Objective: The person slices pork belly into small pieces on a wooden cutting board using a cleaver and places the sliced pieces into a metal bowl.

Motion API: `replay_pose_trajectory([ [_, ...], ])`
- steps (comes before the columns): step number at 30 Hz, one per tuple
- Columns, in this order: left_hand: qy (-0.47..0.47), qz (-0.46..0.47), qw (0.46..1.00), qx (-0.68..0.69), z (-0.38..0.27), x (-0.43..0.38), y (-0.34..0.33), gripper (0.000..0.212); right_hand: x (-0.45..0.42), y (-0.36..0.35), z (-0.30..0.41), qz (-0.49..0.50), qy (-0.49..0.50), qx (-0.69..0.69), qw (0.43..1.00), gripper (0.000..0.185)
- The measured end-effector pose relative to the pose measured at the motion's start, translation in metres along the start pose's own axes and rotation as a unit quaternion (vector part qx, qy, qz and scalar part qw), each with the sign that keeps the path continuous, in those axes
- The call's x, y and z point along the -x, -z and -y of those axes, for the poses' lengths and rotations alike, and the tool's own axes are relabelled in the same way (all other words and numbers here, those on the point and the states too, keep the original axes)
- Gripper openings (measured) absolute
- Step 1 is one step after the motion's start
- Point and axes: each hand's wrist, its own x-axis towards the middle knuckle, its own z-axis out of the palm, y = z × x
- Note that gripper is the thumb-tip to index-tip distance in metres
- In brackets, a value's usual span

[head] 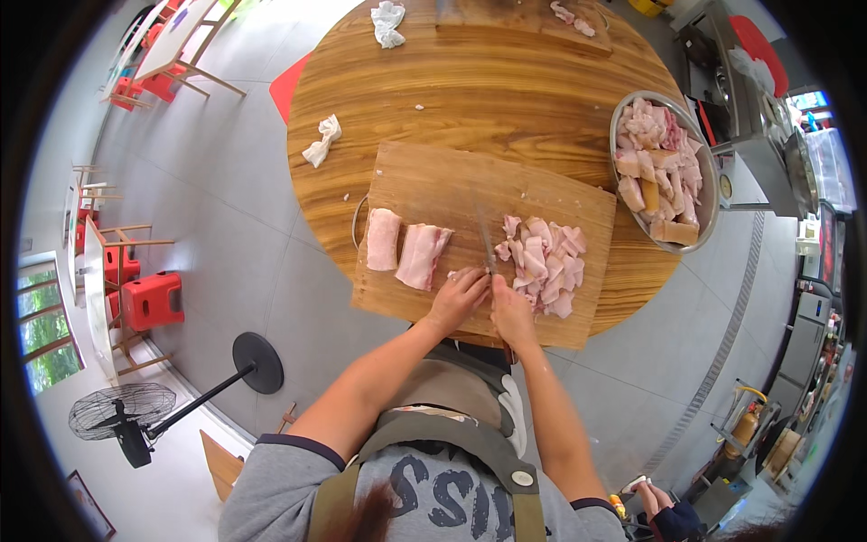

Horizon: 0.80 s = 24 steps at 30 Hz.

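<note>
My right hand (pixel 513 315) grips a kitchen knife (pixel 485 237), its blade pointing away from me over a wooden cutting board (pixel 467 183). Close against the blade is my left hand (pixel 462 296), fingers bent down at the board; a small pale bit shows by the fingertips, and whatever lies under them is hidden. Two thick slabs of raw pork, one pale slab (pixel 383 239) and one layered slab (pixel 424 257), lie left of the hands. To the right of the knife sits a heap of cut pork pieces (pixel 545 264).
The board rests on a round wooden table (pixel 501 88). At its right edge stands a metal basin (pixel 709 183) full of pork chunks. Crumpled tissue (pixel 323 141) lies at left, and another cutting board (pixel 521 27) at the far side. A pedestal fan (pixel 129 413) stands behind left.
</note>
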Motion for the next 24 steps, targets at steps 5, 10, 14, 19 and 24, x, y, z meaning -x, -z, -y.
replay_pose_trajectory([
  [5, 0.06, -0.051, 0.996, -0.038, -0.005, 0.013, 0.017, 0.037, 0.045, 0.016, 0.004, 0.051, -0.058, -0.076, 0.994, 0.057],
  [10, 0.004, -0.029, 0.999, -0.019, 0.005, 0.011, 0.002, 0.037, 0.071, 0.01, -0.032, 0.053, -0.036, -0.022, 0.998, 0.055],
  [14, 0.003, -0.012, 1.0, -0.013, 0.003, 0.015, 0.0, 0.038, 0.028, -0.007, -0.024, -0.012, 0.139, 0.035, 0.99, 0.057],
  [19, 0.004, 0.003, 0.997, -0.072, -0.007, 0.016, 0.013, 0.037, 0.002, 0.016, 0.002, 0.037, -0.104, -0.189, 0.976, 0.06],
  [24, 0.047, -0.029, 0.997, -0.047, -0.001, 0.006, 0.009, 0.041, 0.026, 0.046, -0.015, 0.052, -0.129, -0.201, 0.97, 0.06],
])
